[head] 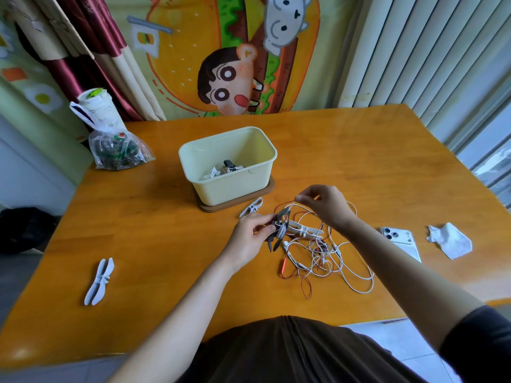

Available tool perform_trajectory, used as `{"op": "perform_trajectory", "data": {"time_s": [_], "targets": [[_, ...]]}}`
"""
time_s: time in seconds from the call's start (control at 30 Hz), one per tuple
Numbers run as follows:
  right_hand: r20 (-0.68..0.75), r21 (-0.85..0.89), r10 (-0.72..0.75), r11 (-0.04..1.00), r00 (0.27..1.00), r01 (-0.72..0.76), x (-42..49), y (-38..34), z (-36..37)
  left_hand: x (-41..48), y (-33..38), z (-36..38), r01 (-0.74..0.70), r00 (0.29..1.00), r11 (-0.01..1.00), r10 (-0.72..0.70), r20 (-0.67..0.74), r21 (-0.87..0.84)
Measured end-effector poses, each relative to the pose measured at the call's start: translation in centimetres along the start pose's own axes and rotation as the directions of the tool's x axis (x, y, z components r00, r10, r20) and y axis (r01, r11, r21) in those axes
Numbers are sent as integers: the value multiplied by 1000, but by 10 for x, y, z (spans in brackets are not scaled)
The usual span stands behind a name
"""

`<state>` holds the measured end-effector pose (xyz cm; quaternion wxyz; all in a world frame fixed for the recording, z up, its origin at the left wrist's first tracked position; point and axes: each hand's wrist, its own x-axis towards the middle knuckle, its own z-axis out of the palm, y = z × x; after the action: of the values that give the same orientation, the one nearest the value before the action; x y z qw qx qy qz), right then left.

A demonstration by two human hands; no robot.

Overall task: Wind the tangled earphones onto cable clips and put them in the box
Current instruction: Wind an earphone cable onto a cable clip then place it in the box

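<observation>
My left hand (251, 233) grips a dark grey cable clip (279, 230) with white cable wound round its middle. My right hand (325, 205) pinches a strand of white earphone cable (297, 204) just above the clip. A tangle of white and red earphone cables (323, 255) lies on the table under and to the right of my hands. A white cable clip (304, 229) lies in that tangle. The pale yellow box (221, 186) stands behind my hands on a brown lid, with wound earphones (225, 168) inside.
Two spare white clips lie on the wooden table (154, 217): one (251, 208) beside the box, one (99, 280) at front left. A white phone (401, 240) and a crumpled tissue (449, 241) lie at right. A plastic bag (116, 150) and a cup (96, 106) stand at back left.
</observation>
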<state>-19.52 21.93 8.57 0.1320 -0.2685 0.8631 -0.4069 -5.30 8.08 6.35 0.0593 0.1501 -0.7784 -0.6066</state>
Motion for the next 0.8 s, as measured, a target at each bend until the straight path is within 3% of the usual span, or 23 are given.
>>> {"op": "perform_trajectory", "data": {"time_s": [0.17,0.5,0.67,0.8], "targets": [[-5,35,3,999,1000,-3,-14,-1,17,5,16,2,3,997,961,-24,-73,-277],[69,60,2,998,998,-6,-42,-6,52,7,15,4,55,940,820,-235,-247,-569],[85,-3,-33,999,996,33,-46,-13,52,13,14,6,8,880,774,-306,-363,-633],[120,-35,-95,994,988,100,-56,-22,55,11,13,10,-24,855,835,-268,-444,-550]]}}
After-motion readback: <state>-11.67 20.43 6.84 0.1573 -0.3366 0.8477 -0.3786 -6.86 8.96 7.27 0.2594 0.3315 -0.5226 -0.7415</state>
